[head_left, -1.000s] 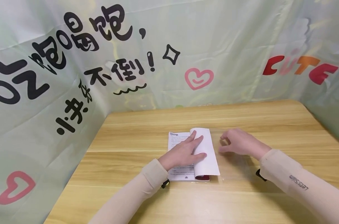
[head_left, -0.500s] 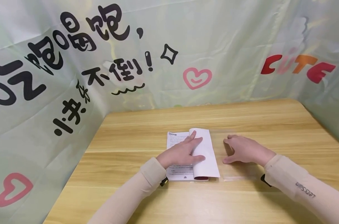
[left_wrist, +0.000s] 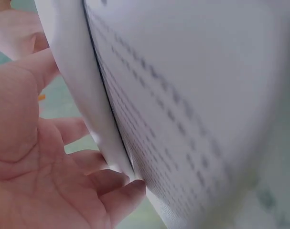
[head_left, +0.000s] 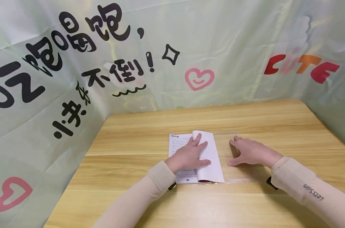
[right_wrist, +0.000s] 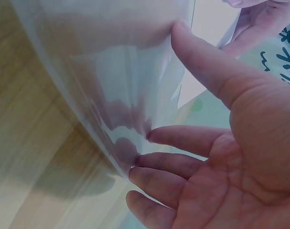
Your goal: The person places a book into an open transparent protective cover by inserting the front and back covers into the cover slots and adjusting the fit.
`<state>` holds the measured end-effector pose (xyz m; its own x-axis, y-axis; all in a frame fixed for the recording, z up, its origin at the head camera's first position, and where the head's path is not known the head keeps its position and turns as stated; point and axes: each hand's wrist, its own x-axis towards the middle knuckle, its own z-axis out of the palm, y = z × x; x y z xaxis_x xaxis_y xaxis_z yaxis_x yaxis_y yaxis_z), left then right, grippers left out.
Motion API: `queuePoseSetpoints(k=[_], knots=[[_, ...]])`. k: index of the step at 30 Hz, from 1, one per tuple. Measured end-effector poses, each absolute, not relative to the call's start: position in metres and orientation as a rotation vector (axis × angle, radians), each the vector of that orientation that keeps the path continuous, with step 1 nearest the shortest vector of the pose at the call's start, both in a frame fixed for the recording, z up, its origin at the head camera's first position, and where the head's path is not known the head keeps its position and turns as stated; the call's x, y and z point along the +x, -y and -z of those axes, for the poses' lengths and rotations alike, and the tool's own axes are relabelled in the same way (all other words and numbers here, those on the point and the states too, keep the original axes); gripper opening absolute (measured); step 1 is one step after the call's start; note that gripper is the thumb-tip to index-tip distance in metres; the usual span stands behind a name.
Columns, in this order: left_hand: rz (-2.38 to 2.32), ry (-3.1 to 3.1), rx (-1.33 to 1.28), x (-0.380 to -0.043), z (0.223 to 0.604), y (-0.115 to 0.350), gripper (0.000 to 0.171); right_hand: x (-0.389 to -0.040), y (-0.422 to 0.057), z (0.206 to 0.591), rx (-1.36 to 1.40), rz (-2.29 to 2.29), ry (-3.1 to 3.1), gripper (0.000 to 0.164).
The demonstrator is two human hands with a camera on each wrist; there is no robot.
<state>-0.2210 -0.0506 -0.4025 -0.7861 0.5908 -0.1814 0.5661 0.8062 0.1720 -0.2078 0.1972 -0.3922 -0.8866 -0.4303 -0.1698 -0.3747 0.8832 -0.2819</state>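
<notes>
A booklet [head_left: 176,147] with printed text lies on the table, its white flap [head_left: 213,166] folded over from the left and showing a dark red underside at the bottom. My left hand [head_left: 189,155] rests on it with spread fingers, fingertips on the flap. From under the flap a clear plastic sheet [right_wrist: 106,81] extends to the right. The fingertips of my right hand [head_left: 252,152] touch this sheet, thumb and fingers apart, as the right wrist view shows. In the left wrist view the printed page [left_wrist: 149,109] is close up and blurred.
The wooden table [head_left: 126,142] reaches back to a pale fabric backdrop [head_left: 232,47] with lettering and hearts. Fabric also hangs along the left and right sides.
My right hand has come down onto the clear sheet, which now lies flatter to the right of the flap. The left hand has stayed on the booklet, shifting only slightly.
</notes>
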Motion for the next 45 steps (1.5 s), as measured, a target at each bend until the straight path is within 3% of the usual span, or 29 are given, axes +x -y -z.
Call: queuePoseSetpoints(k=[17,25,34,45], knots=[[-0.021,-2.856,0.797,-0.211,0.403,0.031,0.076,-0.206,-0.190,0.398,-0.554,0.310,-2.888,0.103],[0.002,-2.888,0.797,-0.210,0.406,0.027,0.076,-0.200,-0.175,0.405,-0.565,0.303,-3.045,0.060],[-0.175,-2.879,0.881,-0.208,0.402,0.041,0.073,-0.200,-0.169,0.402,-0.576,0.288,-3.001,0.051],[-0.182,-2.732,1.236,-0.220,0.391,0.087,0.102,-0.201,-0.169,0.404,-0.570,0.230,-3.008,0.056]])
